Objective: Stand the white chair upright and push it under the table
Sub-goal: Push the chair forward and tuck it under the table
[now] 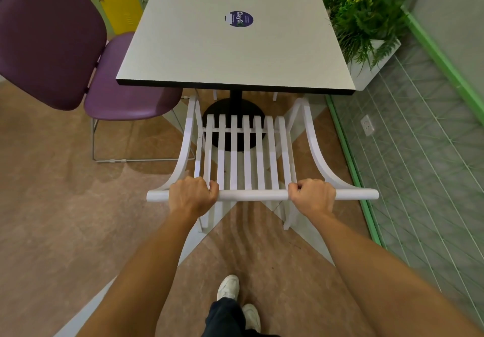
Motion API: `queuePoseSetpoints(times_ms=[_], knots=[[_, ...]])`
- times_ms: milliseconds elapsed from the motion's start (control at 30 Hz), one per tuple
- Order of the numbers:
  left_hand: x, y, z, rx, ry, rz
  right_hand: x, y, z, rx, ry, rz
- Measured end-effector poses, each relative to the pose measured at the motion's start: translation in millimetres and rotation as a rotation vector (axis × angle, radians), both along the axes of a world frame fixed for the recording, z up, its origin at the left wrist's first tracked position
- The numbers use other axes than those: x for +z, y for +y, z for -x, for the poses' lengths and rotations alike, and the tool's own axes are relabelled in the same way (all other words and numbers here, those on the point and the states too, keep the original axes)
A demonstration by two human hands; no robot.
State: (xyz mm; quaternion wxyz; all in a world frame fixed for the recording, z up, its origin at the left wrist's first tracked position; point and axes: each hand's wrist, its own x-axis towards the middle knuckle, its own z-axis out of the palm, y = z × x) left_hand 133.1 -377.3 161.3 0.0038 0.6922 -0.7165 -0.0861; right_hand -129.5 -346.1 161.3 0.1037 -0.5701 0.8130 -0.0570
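The white chair (246,153) stands upright in front of me, its slatted back facing me and its front part under the near edge of the grey square table (230,48). My left hand (192,195) grips the round top rail on its left side. My right hand (313,195) grips the same rail on its right side. The chair's curved arms reach forward to the table edge. The seat is hidden under the tabletop. The table's black pedestal base (233,116) shows through the slats.
A purple padded chair (110,85) stands at the table's left side, close to the white chair's left arm. A planter with green plants (366,17) and a green-trimmed tiled wall (419,153) lie on the right. My feet (235,300) are on the brown floor behind the chair.
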Motion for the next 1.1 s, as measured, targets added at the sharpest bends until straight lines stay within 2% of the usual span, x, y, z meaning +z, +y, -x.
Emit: queuePoseSetpoints(times_ms=[767,1100], knots=[[2,11,0,0.012,0.018,-0.021,2,17,-3,0.0,-0.022,0.026],[2,12,-2,-0.024,-0.012,-0.019,10,17,-4,0.055,0.061,-0.077]])
